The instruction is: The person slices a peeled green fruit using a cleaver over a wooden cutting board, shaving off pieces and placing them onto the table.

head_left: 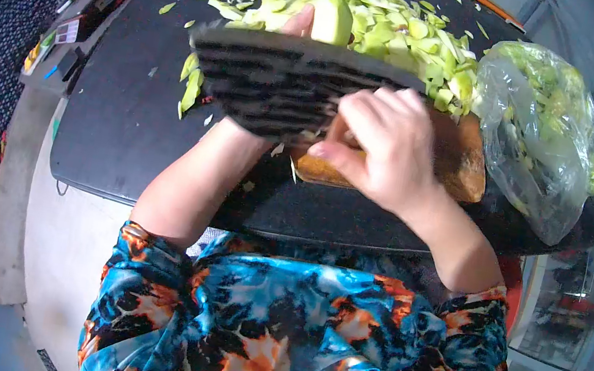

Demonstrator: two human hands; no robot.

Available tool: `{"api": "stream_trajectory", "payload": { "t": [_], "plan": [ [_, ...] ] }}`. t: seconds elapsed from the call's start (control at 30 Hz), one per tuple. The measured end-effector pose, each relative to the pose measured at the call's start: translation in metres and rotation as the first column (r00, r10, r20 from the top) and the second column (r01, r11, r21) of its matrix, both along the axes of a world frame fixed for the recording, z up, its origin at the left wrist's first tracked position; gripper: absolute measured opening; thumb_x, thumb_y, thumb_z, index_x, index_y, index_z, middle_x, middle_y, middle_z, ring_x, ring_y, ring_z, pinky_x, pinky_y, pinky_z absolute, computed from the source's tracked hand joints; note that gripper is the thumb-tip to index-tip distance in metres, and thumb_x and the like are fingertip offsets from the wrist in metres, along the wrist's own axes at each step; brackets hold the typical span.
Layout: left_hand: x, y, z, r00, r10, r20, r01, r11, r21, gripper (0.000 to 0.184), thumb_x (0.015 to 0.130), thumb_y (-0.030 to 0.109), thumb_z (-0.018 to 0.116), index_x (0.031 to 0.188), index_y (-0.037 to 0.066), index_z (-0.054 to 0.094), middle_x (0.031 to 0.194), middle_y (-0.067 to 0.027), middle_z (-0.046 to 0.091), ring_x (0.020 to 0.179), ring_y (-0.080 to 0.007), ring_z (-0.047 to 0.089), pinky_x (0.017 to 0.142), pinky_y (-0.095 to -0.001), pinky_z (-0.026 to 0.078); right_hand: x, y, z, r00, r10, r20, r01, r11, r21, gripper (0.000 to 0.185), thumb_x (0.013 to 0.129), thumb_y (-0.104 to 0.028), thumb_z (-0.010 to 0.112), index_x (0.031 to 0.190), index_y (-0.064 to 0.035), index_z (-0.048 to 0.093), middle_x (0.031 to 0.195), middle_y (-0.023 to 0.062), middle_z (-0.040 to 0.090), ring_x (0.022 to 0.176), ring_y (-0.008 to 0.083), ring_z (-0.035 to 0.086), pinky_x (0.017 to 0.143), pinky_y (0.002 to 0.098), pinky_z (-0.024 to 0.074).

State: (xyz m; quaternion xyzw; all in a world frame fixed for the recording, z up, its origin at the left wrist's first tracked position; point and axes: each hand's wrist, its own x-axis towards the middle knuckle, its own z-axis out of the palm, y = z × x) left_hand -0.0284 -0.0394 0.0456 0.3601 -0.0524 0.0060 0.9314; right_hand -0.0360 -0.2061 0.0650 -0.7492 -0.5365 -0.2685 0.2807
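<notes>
My right hand (380, 140) is closed around the grip of a broad dark cleaver (274, 78), which is blurred by motion. The blade lies across the view and covers most of my left hand (300, 20). Above its far edge, a finger or thumb of the left hand presses against a pale green vegetable (331, 20), whose exact kind I cannot make out. Beyond the blade spreads a heap of thin green slices (401, 28). Under my right hand is a brown wooden chopping board (466, 161), partly hidden by the hand and blade.
A clear plastic bag (543, 134) with green vegetables inside stands at the right of the black table (122, 98). Loose slices (190, 89) lie left of the blade. At the far left is a shelf (83, 23) with small items.
</notes>
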Motion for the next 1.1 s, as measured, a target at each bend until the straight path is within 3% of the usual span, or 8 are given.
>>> {"api": "stream_trajectory", "payload": {
  "t": [0.07,0.27,0.63,0.83,0.97,1.0,1.03,1.1],
  "plan": [
    [-0.008,-0.004,0.01,0.993,-0.12,0.022,0.122,0.981,-0.154,0.037,0.092,0.04,0.046,0.109,0.007,0.053,0.095,-0.0101,0.06,0.082,-0.0184,0.059,0.075,-0.0324,0.05,-0.009,0.006,-0.009,1.0,0.005,-0.026,-0.006,0.999,-0.034,0.04,0.072,-0.045,0.065,0.077,-0.0079,0.052,0.071,0.0053,0.054,0.068,0.0243,0.056,0.063,0.0353,0.042],
    [-0.004,-0.006,0.005,0.996,0.074,-0.055,-0.071,0.996,0.06,0.042,0.09,0.045,0.046,0.107,0.007,0.055,0.092,-0.0095,0.061,0.079,-0.0179,0.06,0.073,-0.031,0.051,-0.013,0.004,-0.009,0.999,0.034,-0.028,-0.036,0.998,-0.061,0.044,0.066,-0.044,0.072,0.079,-0.0063,0.054,0.074,0.0055,0.057,0.066,0.0235,0.058,0.06,0.0328,0.0458],
    [-0.006,-0.003,0.005,0.998,-0.013,0.068,0.01,0.999,0.049,0.039,0.093,0.04,0.043,0.115,0.01,0.055,0.1,-0.0064,0.063,0.09,-0.0164,0.062,0.081,-0.0326,0.051,-0.006,0.005,-0.013,0.999,-0.043,-0.012,0.043,0.997,-0.059,0.042,0.069,-0.048,0.067,0.077,-0.0102,0.051,0.071,0.0055,0.056,0.066,0.0235,0.059,0.06,0.0348,0.0453],
    [-0.002,-0.004,0.0,0.999,0.033,0.026,-0.033,0.999,0.006,0.034,0.092,0.034,0.048,0.107,0.004,0.055,0.093,-0.0063,0.062,0.081,-0.0143,0.061,0.074,-0.0283,0.05,-0.006,0.007,-0.009,0.993,-0.111,0.028,0.112,0.992,-0.059,0.042,0.068,-0.049,0.067,0.077,-0.0113,0.051,0.072,0.0049,0.056,0.066,0.0233,0.058,0.058,0.0343,0.0448],
    [-0.012,-0.019,-0.001,0.944,0.331,0.001,-0.327,0.93,0.17,0.033,0.092,0.031,0.047,0.109,0.004,0.054,0.091,-0.0057,0.062,0.083,-0.016,0.061,0.072,-0.0305,0.05,0.012,0.0,-0.001,0.972,-0.234,0.004,0.234,0.972,0.003,0.041,0.068,-0.047,0.07,0.075,-0.012,0.051,0.064,0.004,0.056,0.058,0.0246,0.058,0.052,0.0364,0.045],
    [-0.007,-0.021,0.01,0.949,0.313,-0.02,-0.306,0.937,0.172,0.031,0.091,0.029,0.046,0.106,0.004,0.053,0.083,-0.0061,0.061,0.072,-0.0163,0.061,0.061,-0.0292,0.051,0.018,-0.003,0.005,0.96,-0.274,-0.057,0.277,0.96,0.046,0.042,0.068,-0.045,0.072,0.071,-0.0096,0.051,0.062,0.0055,0.058,0.054,0.0258,0.059,0.048,0.0361,0.0452],
    [-0.006,-0.006,0.011,0.988,0.146,-0.04,-0.134,0.965,0.226,0.029,0.091,0.031,0.046,0.103,0.005,0.052,0.077,-0.0069,0.059,0.058,-0.0152,0.058,0.049,-0.0264,0.047,0.021,-0.006,0.013,0.913,-0.282,-0.295,0.316,0.946,0.076,0.041,0.072,-0.039,0.073,0.068,-0.0052,0.05,0.063,0.0072,0.06,0.05,0.0202,0.058,0.046,0.0324,0.0444],
    [-0.009,-0.008,0.022,0.991,0.127,0.036,-0.131,0.917,0.376,0.028,0.091,0.032,0.046,0.099,0.005,0.051,0.073,-0.0072,0.057,0.049,-0.014,0.053,0.042,-0.0248,0.043,0.043,-0.025,0.021,0.825,-0.321,-0.466,0.388,0.92,0.054,0.037,0.077,-0.033,0.071,0.069,-0.0025,0.051,0.066,0.0061,0.061,0.053,0.0105,0.054,0.049,0.0277,0.0431]
  ]
}}
